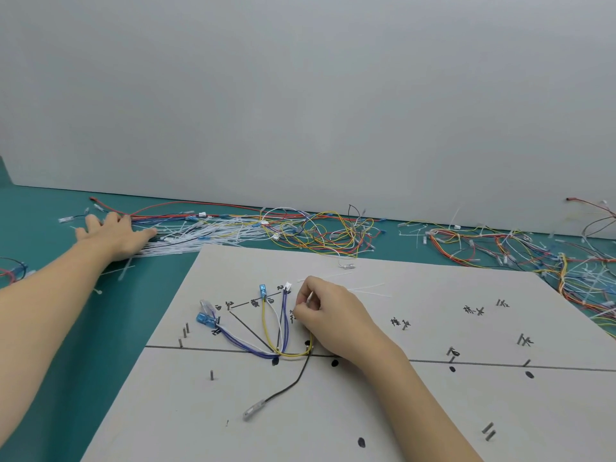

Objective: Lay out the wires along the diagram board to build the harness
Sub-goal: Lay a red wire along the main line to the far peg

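Beyond the diagram board (433, 411), the left hand (113, 233) lies spread on loose wires (206, 233); the right hand (328, 315) pinches a yellow wire (266, 328) running away from the person on the board.

Flat teal-green work mat (83, 345) covers the bench surface; plain pale grey wall panel (300, 95) stands upright along its far edge; a narrow teal strip shows at far left.
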A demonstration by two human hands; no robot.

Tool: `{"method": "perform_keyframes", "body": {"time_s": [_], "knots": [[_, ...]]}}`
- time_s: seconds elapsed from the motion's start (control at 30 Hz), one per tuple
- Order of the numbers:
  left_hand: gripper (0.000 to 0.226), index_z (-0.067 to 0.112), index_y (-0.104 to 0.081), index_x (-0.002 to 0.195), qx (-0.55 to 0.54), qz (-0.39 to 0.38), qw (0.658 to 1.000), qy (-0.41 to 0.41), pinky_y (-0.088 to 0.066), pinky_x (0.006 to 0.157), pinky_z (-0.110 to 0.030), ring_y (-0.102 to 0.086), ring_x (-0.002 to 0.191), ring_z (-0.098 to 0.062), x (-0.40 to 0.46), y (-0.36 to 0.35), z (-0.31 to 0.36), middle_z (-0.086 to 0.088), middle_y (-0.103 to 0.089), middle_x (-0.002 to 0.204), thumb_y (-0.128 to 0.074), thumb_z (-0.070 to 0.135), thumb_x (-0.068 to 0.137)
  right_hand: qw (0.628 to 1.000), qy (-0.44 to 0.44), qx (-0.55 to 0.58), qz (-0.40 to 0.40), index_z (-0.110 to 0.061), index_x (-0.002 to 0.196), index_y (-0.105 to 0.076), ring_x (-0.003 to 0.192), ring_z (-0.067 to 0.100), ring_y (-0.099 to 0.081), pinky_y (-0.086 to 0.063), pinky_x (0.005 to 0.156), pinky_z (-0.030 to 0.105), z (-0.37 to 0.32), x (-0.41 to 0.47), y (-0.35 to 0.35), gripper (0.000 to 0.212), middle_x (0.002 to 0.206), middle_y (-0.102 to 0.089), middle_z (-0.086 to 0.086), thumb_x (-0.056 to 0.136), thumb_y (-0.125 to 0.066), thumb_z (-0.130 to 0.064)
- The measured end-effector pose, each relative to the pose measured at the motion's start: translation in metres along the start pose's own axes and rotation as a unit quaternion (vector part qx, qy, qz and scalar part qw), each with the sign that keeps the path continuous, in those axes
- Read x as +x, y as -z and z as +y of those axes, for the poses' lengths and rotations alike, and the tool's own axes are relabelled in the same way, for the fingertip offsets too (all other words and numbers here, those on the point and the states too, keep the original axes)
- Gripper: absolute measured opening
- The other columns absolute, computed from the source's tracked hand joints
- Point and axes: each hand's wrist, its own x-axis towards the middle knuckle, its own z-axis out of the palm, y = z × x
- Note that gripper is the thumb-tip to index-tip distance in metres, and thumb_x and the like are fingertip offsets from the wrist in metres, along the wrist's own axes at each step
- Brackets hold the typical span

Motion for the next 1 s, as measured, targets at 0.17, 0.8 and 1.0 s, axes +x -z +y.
{"method": "perform_keyframes", "body": {"time_s": [0.17,0.8,1.0], "knots": [[0.087,0.016,-0.033,0.147,-0.001,-0.008,1.000,-0.001,-0.017,0.113,-0.051,-0.012,0.143,-0.036,-0.004,-0.001,-0.002,-0.007,-0.020,0.157,-0.028,0.077,0.087,1.000,0.000,-0.004,-0.003,-0.025,0.082,-0.055,0.073,0.013,-0.053,-0.043,0.067,0.033,0.000,0.000,0.001,0.005,0.069,-0.056,-0.009,0.083,-0.051,-0.027],[0.095,0.010,-0.033,0.148,-0.241,-0.004,0.968,0.072,-0.011,0.114,-0.056,-0.010,0.145,-0.040,0.003,0.021,0.029,-0.019,-0.020,0.156,-0.035,0.078,0.082,1.000,-0.008,-0.005,-0.007,-0.024,0.082,-0.055,0.074,0.014,-0.053,-0.041,0.064,0.032,-0.005,-0.002,0.003,0.004,0.069,-0.055,-0.009,0.083,-0.052,-0.026],[0.074,0.012,-0.036,0.145,-0.577,-0.020,0.816,0.027,-0.032,0.109,-0.042,-0.039,0.133,-0.026,-0.013,0.047,0.064,-0.010,-0.036,0.150,-0.056,0.053,0.086,0.999,-0.033,-0.001,-0.008,-0.025,0.085,-0.053,0.080,0.016,-0.056,-0.043,0.068,0.031,-0.008,-0.002,0.003,0.005,0.080,-0.059,-0.008,0.084,-0.051,-0.029]]}}
